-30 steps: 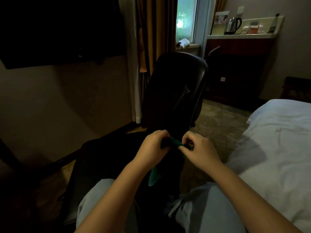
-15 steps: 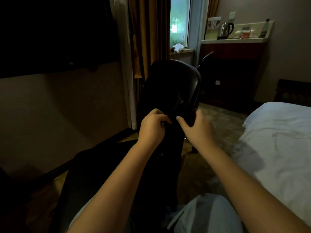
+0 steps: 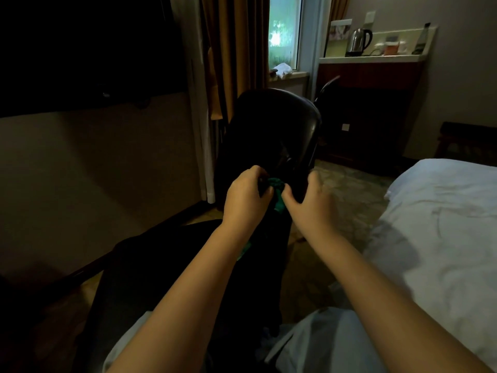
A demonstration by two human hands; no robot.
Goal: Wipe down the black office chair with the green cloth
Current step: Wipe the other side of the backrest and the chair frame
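**One cloth, two hands, at the chair back**

One black chair [image 3: 271, 135] stands in front of the person, its back towards the camera. One green cloth [image 3: 277, 187] is bunched low against that back, between the two hands. A second bit of green shows below the left wrist and looks to be the same cloth hanging down, though the light is too dim to be sure.

The left hand [image 3: 246, 196] has its fingers [image 3: 265, 193] curled tight round the cloth, gripping it. The right hand [image 3: 309, 203] is just beside it. Its fingers are loosely bent and spread, closed on nothing, and only the thumb tip lies against the cloth's edge.

To the right lies one bed [image 3: 443, 224] with white sheets. Behind the chair are one window [image 3: 283, 30] and a brown curtain [image 3: 236, 49]. On the far counter [image 3: 371, 59] stand one steel kettle [image 3: 359, 41] and one dark bottle [image 3: 421, 37], well apart, with a few small things between them too blurred to name.
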